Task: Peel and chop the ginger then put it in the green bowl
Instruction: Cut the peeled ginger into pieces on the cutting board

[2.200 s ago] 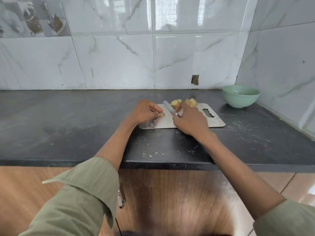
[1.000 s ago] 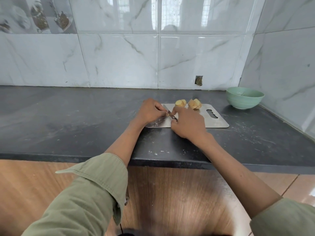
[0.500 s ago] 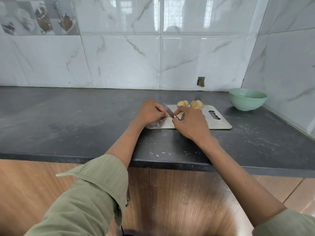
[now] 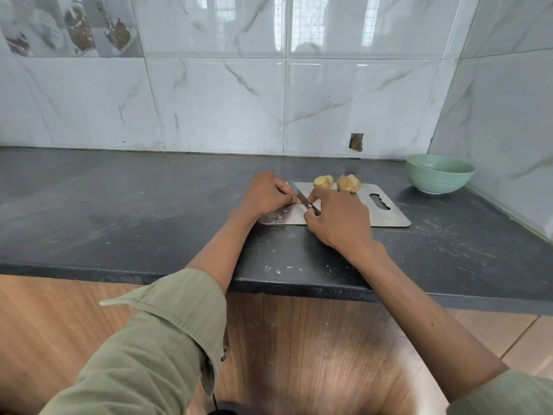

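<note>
A steel cutting board lies on the dark counter. Two ginger chunks sit at its far edge. My left hand pinches a small ginger piece against the board; most of that piece is hidden by the fingers. My right hand grips the handle of a small knife, whose blade slants up and to the left, right beside the pinched piece. The green bowl stands at the far right, near the wall corner.
The black counter stretches to the left, its front edge close to my forearms. Tiled walls close off the back and the right side. Pale specks lie on the counter in front of the board.
The knife blade dipped low at the small piece, then rose again and now slants up beside my left fingers. Both hands stayed at the board's left part. The camera shifted slightly.
</note>
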### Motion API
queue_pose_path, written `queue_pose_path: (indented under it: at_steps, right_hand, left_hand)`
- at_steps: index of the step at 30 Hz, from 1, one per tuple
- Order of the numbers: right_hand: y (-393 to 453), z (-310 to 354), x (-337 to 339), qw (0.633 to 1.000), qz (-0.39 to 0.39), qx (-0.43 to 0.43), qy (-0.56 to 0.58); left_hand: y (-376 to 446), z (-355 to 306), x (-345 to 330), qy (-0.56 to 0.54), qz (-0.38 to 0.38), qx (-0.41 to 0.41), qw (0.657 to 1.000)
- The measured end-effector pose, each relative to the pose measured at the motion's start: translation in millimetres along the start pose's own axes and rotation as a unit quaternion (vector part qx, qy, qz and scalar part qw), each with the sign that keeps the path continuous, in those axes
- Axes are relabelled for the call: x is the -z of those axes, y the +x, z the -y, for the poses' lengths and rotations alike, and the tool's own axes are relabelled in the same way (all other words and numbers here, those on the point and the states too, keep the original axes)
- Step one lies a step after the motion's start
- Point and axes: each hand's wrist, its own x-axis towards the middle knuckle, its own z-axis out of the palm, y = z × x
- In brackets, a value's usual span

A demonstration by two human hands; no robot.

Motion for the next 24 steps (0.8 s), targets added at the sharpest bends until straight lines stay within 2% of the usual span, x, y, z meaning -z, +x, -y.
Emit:
queue_pose_path:
  at_steps: [7,14,20,24]
  right_hand:
    - [2,3,-3,0.999,0.032,0.038,0.012]
    - [15,-10,0,0.996,0.071,0.040,0.027]
    - [10,-5,-7,0.997,0.039,0.061,-0.009]
    - [11,-11,-4,0.997,0.015,0.017,0.067]
  left_hand:
    - [-1,-1,-1,-0.002,0.001,0.004,1.000]
    - [-3,0,-1,-0.034,0.005,0.006,0.999]
    - [-7,-6,-1,-0.039,0.009,0.008,0.999]
    - [-3,-3,-2,-0.034,-0.003,0.016,0.999]
